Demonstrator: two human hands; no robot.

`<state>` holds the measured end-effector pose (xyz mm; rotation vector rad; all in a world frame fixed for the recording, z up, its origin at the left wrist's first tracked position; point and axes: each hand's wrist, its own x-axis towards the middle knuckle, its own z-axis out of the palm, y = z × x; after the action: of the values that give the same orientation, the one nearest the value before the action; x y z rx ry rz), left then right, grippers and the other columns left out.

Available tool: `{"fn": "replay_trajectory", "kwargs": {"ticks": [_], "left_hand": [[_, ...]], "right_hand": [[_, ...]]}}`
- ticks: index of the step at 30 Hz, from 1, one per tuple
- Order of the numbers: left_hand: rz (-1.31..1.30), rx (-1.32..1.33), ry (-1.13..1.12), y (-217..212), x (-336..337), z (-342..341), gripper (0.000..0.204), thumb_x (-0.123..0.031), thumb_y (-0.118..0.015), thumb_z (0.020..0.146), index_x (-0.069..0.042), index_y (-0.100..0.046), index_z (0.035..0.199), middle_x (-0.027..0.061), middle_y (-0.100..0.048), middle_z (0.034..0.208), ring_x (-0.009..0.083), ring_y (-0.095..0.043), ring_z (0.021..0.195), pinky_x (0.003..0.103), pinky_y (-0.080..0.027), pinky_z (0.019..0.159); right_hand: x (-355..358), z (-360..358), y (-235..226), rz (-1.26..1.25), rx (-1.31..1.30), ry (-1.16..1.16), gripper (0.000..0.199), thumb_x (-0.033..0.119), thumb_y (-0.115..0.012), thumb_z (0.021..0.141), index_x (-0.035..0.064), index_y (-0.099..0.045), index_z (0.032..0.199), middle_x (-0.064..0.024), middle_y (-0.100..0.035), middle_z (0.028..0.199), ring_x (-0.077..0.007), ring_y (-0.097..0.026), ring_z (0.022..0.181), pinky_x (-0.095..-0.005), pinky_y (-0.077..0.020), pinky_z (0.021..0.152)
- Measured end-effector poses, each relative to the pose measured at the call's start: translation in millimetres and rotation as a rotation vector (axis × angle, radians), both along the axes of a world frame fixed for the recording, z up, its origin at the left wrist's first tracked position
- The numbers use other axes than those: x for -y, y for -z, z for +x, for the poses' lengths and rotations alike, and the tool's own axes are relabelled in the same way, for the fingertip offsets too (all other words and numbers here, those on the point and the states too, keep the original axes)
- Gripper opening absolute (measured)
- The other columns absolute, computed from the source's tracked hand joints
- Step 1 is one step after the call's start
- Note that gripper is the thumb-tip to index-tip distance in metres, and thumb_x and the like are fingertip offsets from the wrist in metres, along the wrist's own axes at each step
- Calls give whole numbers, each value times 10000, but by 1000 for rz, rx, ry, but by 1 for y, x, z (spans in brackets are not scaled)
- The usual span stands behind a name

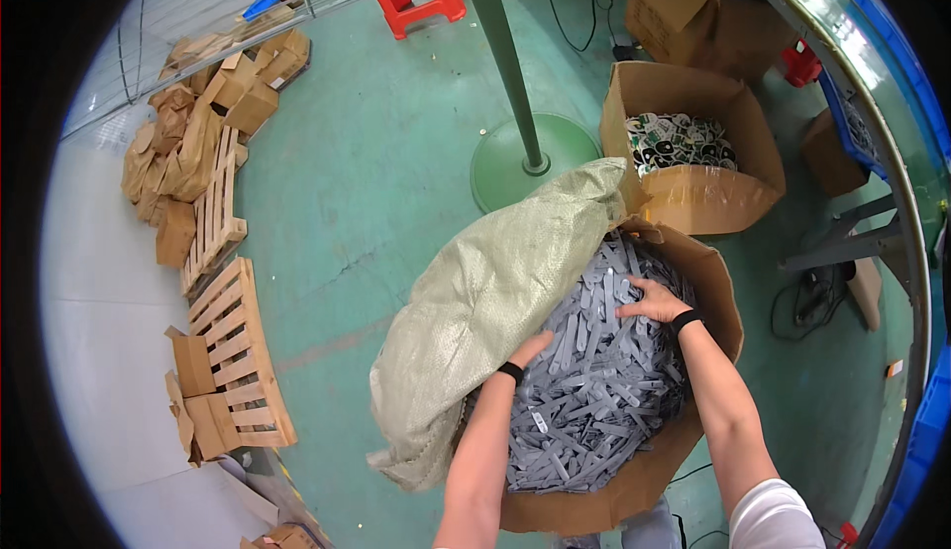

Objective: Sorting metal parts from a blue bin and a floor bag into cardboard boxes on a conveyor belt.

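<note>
Grey strips [580,390] heaped between and beneath both hands [530,351] [658,301]

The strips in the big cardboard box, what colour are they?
The strips are grey, best seen in the head view.

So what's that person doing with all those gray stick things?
The person's left hand and right hand are down at a heap of flat gray strips in a big cardboard box. The right hand's fingers are spread apart. The left hand is beside a pale green sack lying across the box's left side. Another open box stands just beyond.
</note>
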<state>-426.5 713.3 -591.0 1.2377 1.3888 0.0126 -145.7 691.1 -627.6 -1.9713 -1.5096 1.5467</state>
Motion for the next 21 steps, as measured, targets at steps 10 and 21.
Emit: {"fn": "replay_trajectory", "kwargs": {"ticks": [10,21], "left_hand": [[558,-199,195,-20,77,12,800,-432,-670,603,-161,-345,1281,193,-388,1224,378,-436,1065,426,-358,898],[230,-126,-91,7,28,-16,1051,-666,-578,621,89,-272,1286,263,-327,1304,359,-306,1224,361,-251,1008]], "right_hand": [[39,-16,3,66,-74,-108,739,323,-673,578,16,-454,1214,-207,-529,1142,-301,-507,1072,-318,-380,922],[17,-21,35,-252,-155,190,1001,551,-641,600,-43,-268,1314,-220,-359,1307,-291,-349,1221,-303,-274,999]]}}
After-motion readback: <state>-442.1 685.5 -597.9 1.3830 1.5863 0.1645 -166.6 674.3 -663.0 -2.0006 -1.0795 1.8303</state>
